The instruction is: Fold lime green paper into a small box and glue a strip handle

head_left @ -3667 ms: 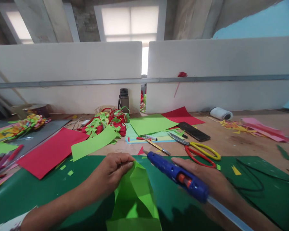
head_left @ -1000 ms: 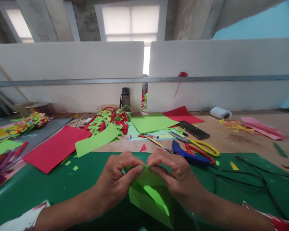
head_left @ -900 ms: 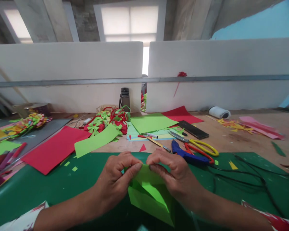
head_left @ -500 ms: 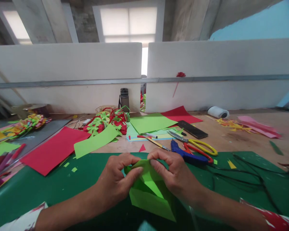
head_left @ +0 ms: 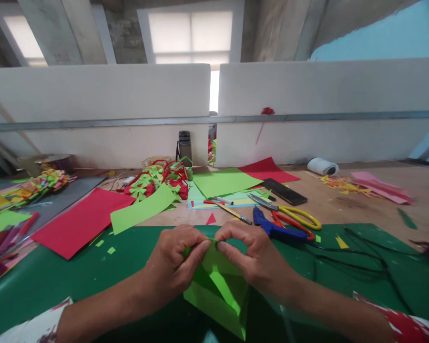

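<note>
Between my hands is a piece of light green paper (head_left: 214, 290), folded into an open, box-like shape with its upper edge toward the far side. My left hand (head_left: 178, 257) pinches that edge between thumb and forefinger. Close beside it, my right hand (head_left: 252, 255) pinches the same edge, the two sets of fingertips nearly touching. The folded paper hangs over a dark green mat (head_left: 128, 267). Part of its upper side is hidden behind my fingers. Just past my right hand lies a blue glue gun (head_left: 277, 228).
Scissors with yellow and red handles (head_left: 300, 216), a black phone (head_left: 285, 191) and a utility knife (head_left: 232, 213) lie beyond the hands. Red paper (head_left: 82, 221) and a green strip (head_left: 145, 209) are at left. Small red-green paper baskets (head_left: 160, 181) stand near a bottle (head_left: 184, 145). A black cord (head_left: 364, 262) crosses the right side.
My fingertips have drawn closer together along the paper's upper edge. The folded paper has shifted slightly left and tilted, its lower corner now further down. Both hands keep their pinch.
</note>
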The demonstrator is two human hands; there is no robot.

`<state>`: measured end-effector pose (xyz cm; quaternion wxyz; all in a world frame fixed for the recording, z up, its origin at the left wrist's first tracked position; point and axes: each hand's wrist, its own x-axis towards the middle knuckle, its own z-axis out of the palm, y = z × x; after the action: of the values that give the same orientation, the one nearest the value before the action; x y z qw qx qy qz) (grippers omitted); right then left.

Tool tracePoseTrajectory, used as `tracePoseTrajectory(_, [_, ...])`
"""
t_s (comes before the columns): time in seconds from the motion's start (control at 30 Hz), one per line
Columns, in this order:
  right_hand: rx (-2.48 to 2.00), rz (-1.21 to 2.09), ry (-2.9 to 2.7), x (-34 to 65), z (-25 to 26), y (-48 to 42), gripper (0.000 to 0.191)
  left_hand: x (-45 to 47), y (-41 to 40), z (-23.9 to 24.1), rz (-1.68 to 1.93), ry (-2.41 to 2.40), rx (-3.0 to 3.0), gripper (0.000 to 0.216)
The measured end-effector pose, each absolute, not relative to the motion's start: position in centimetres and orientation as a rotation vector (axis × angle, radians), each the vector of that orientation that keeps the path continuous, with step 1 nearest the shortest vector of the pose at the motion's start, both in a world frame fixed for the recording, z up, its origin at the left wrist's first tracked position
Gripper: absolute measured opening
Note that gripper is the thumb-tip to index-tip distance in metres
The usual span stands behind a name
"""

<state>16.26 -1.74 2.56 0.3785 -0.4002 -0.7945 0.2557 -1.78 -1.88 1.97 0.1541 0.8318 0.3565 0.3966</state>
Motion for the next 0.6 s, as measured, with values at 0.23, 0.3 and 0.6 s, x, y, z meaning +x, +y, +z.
tracePoseTrajectory(0.23, [-1.057, 0.697, -2.014, 16.8, 2.7, -1.3, 0.014, -2.0, -1.1, 2.3, 1.113, 1.067, 2.344, 0.032])
tracePoseTrajectory(0.3, [-1.052, 0.791, -1.954, 16.9, 2.5, -1.1, 0.014, -2.0, -0.9, 2.5, 1.091, 1.063, 2.294, 0.035])
tracePoseTrajectory(0.6, [-0.953, 1.451, -1.346, 17.6, 0.0, 1.4, 0.025, -4.4, 1.8, 1.1, 1.175, 0.904, 1.487, 0.048])
